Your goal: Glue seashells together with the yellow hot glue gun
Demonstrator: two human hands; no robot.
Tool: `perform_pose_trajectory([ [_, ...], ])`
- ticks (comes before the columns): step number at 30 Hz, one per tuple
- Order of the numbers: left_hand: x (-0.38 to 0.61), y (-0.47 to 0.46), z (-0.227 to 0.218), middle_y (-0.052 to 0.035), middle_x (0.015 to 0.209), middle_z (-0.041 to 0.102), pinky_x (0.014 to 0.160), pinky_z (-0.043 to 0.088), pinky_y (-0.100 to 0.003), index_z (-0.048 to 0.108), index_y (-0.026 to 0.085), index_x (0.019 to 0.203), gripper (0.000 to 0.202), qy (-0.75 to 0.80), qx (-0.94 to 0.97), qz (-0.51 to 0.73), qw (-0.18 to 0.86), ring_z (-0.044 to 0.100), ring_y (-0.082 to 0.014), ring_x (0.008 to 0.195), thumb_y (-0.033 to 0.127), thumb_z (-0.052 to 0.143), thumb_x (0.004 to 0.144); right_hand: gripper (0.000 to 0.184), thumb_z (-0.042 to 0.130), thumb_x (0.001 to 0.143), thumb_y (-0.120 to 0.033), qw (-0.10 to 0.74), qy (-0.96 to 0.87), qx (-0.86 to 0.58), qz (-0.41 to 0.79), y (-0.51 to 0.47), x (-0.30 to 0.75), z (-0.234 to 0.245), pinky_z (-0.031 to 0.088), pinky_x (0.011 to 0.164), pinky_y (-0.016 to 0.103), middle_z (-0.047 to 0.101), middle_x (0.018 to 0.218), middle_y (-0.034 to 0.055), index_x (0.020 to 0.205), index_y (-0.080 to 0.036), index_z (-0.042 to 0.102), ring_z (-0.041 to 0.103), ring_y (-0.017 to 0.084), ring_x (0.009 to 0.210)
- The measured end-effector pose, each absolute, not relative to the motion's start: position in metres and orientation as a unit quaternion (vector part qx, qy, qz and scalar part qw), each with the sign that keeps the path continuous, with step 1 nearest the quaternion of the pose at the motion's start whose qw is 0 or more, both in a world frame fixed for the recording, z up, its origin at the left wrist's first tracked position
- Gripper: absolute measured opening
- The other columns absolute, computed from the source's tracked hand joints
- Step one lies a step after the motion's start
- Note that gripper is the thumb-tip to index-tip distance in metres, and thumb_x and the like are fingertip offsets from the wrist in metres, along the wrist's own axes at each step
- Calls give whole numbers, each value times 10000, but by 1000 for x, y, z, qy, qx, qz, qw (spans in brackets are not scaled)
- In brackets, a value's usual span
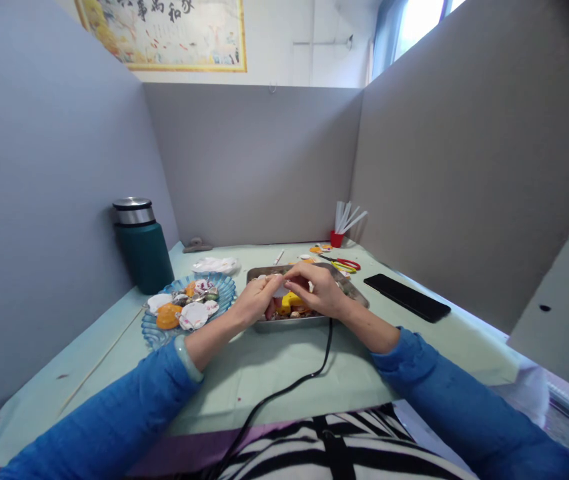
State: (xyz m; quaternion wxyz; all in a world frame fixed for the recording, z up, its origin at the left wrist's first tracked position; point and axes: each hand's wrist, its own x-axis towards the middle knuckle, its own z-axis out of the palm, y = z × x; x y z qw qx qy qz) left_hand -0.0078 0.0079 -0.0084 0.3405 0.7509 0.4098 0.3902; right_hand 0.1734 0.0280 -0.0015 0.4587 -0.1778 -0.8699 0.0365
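Running over the pale green surface (244, 389), nearest of all, comes a black cable (298, 382), below the fingers and up to the metal tray (289, 326). And here's the action: the left hand (258, 299) has its fingers pinched on a small white piece (281, 287), right above that tray! The right hand (321, 290) curls in from the other side, fingertips at the piece's edge; whether they grip it or merely touch, I can't tell. Just under the fingers, a yellow tool (290, 303) sits among small bits in the tray. Left of them, a blue scalloped plate (150, 331) carries white and orange petal-like pieces (168, 316); right of them lies a black smartphone (407, 297). Farther left stands a teal bottle (147, 257). Beyond the fingers to the right: red-and-yellow-handled scissors (347, 265), then a red cup (336, 239) of white sticks (347, 219), and behind everything, a grey partition (259, 160).
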Motion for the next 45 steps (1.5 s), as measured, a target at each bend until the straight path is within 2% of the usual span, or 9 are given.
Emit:
perform_pose_trajectory([
  [7,-8,10,-12,7,441,499,396,314,-204,519,148,631,541,421,746,386,342,444,-88,355,586,302,863,94,509,872,-233,454,-873,-172,36,32,174,-3,388,586,253,533,703,16,863,-164,573,466,118,621],
  [16,-10,7,-9,-18,383,478,426,329,-222,540,149,506,629,430,762,360,324,448,-106,371,580,265,874,138,485,887,-264,446,-878,-173,38,29,174,-2,382,568,250,532,695,19,864,-159,572,456,114,599],
  [24,-8,6,-8,-9,392,473,400,317,-223,528,155,523,589,425,757,377,324,433,-101,351,567,291,871,139,485,885,-265,440,-878,-181,52,30,175,-2,389,566,253,559,715,27,877,-163,579,464,119,600],
  [28,-7,7,-9,8,461,512,386,315,-203,523,149,638,488,400,763,386,330,430,-83,353,559,367,851,124,495,878,-248,461,-862,-204,55,31,174,-3,388,559,246,576,723,29,857,-161,581,475,115,596],
  [31,-8,7,-10,35,441,487,389,316,-186,522,148,700,429,394,767,389,324,427,-75,349,539,417,841,104,506,868,-230,480,-847,-221,53,30,174,-3,394,580,246,584,737,33,837,-160,576,498,121,631],
  [35,-8,9,-11,15,466,517,388,318,-183,523,140,681,469,402,760,392,327,441,-71,354,544,368,860,107,505,870,-237,475,-851,-220,45,30,174,-2,396,585,246,577,734,30,839,-159,572,493,120,634],
  [40,-8,9,-13,-2,471,532,396,331,-186,526,136,637,516,410,753,390,335,442,-71,355,573,355,852,144,492,885,-278,474,-856,-201,36,30,174,-1,400,573,250,573,783,39,929,-165,570,468,114,609],
  [45,-8,9,-12,-10,455,530,401,327,-189,528,135,616,539,408,756,384,339,451,-78,360,577,334,857,157,478,892,-279,468,-860,-200,26,29,173,-1,397,576,259,566,761,41,901,-168,589,470,123,616],
])
